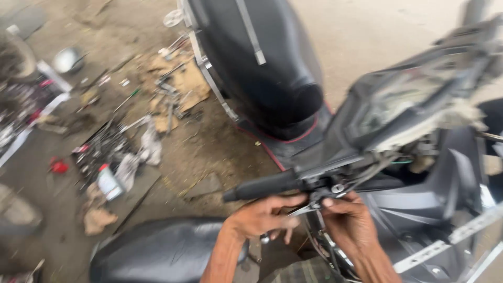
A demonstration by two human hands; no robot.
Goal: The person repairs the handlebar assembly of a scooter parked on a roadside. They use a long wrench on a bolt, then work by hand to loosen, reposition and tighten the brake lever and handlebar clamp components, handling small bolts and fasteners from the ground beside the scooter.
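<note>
Working under the grip (264, 186) at the scooter's (414, 157) handlebar, I had my left hand (264, 216) pinched shut on a thin metal tool (301, 210), its tip at the lever mount, while my right hand (348, 217) pressed fingertips there to steady it.

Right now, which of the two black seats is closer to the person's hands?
The black seat at the bottom of the view, just beside the left hand. The other seat, with the grey strap, lies farther off at the top. The right hand works under the handlebar grip.
</note>
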